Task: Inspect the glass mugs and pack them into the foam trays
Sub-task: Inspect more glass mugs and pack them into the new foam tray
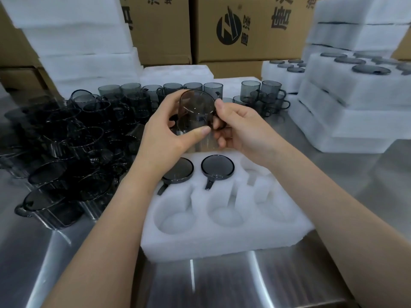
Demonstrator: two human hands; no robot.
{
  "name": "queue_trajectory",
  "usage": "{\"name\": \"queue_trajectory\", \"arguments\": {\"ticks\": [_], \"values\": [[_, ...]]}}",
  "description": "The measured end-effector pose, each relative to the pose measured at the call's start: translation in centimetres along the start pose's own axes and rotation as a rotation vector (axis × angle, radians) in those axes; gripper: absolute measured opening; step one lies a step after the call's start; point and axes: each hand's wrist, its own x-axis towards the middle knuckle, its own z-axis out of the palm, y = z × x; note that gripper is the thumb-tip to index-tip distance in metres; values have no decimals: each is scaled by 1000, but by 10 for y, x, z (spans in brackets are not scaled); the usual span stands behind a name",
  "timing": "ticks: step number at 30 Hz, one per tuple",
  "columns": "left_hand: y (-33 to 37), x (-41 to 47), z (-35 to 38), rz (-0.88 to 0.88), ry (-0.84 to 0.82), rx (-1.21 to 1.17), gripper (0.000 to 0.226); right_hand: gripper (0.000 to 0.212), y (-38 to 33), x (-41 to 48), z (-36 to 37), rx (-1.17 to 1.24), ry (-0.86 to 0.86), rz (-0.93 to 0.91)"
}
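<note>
White foam comes first from where I watch: the foam tray [224, 232] lies nearest on the steel tabletop [311, 274], its three near pockets unfilled. In its far row two packed mugs [217, 167] sit base-up, handles in their slots, and the pocket at far right looks vacant. Above the tray my left hand [164, 134] and right hand [242, 130] both grip one smoky glass mug [195, 112], tilted on its side, the right fingers near its handle. I judge the inspection step is in hand. Next, I think, it must turn base-up and go down into the vacant far-right pocket, handle lined with the slot. Beyond, loose mugs [66, 152] crowd the left; filled trays [355, 96] stack at right, before cardboard boxes [244, 30].
</note>
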Motion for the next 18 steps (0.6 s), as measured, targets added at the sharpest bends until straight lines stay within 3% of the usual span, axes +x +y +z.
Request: {"name": "queue_trajectory", "arguments": {"ticks": [7, 12, 18], "values": [[3, 1, 2, -24, 55, 35, 51, 37, 1, 0, -4, 126, -87, -17], [9, 3, -3, -84, 32, -70, 47, 26, 0, -3, -4, 215, -171, -118], [12, 2, -1, -164, -11, -164, 39, 19, -1, -2, -5, 137, -113, -222]]}}
